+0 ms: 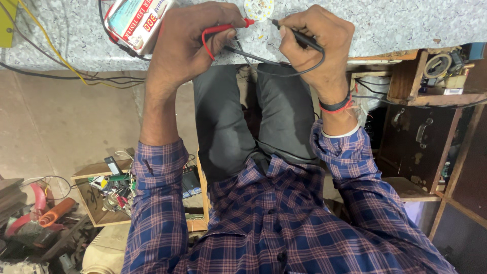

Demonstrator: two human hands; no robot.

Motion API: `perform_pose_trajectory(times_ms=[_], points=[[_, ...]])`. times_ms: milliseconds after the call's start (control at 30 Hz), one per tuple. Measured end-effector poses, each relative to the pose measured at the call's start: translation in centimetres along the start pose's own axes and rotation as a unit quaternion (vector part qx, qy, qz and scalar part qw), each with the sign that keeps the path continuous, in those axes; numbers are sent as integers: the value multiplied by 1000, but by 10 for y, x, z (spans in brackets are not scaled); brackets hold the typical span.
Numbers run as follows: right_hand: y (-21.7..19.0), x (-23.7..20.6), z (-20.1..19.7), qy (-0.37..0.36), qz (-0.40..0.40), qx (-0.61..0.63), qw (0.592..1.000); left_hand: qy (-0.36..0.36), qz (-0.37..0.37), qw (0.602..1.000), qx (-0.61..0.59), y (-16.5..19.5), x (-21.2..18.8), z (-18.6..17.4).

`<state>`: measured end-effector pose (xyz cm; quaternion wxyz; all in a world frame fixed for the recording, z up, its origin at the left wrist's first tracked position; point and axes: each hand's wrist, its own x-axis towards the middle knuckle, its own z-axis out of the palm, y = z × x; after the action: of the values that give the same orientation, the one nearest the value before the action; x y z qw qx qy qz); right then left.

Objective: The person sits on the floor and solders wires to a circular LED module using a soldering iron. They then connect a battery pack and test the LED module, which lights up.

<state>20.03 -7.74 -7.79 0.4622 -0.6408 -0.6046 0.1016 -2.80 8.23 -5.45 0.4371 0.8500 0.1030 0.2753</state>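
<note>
The small round white LED board (259, 9) lay on the mottled grey stone bench (395, 25); left hand (190, 43) pinched the red probe (231, 28), right hand (317, 40) pinched the black probe (299, 36); steady tips on separate pads seemed wise.

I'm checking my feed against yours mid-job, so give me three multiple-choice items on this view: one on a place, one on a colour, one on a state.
1. Where does the round white LED board lie?
A. On the speckled countertop, between the two probe tips
B. In the wooden crate on the floor
C. On the person's lap

2. What colour is the probe in the left hand?
A. Black
B. Red
C. Yellow

3. How is the right hand engaged?
A. Open and flat on the counter
B. Resting on the knee
C. Closed around the black probe, tip aimed at the board

Answers: 1 A, the board sits on the counter at the top edge of the view. 2 B, the red probe and its lead run through that hand. 3 C, the fingers wrap the probe shaft.
</note>
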Motion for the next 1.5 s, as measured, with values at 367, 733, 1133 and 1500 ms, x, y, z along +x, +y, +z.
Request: perform_pose_trajectory(times_ms=[367, 733, 1133, 1500], points=[[-3, 1, -1, -16, -3, 17, 1000, 1, 5, 1000, 7, 2, 1, 0], [-4, 2, -2, -22, -3, 22, 1000, 3, 3, 1000, 12, 4, 2, 1], [-4, 1, -5, -31, 5, 35, 999, 2, 3, 1000, 12, 3, 1, 1], [-3, 0, -4, -23, -10, 14, 1000, 8, 41, 999, 33, -4, 0, 4]])
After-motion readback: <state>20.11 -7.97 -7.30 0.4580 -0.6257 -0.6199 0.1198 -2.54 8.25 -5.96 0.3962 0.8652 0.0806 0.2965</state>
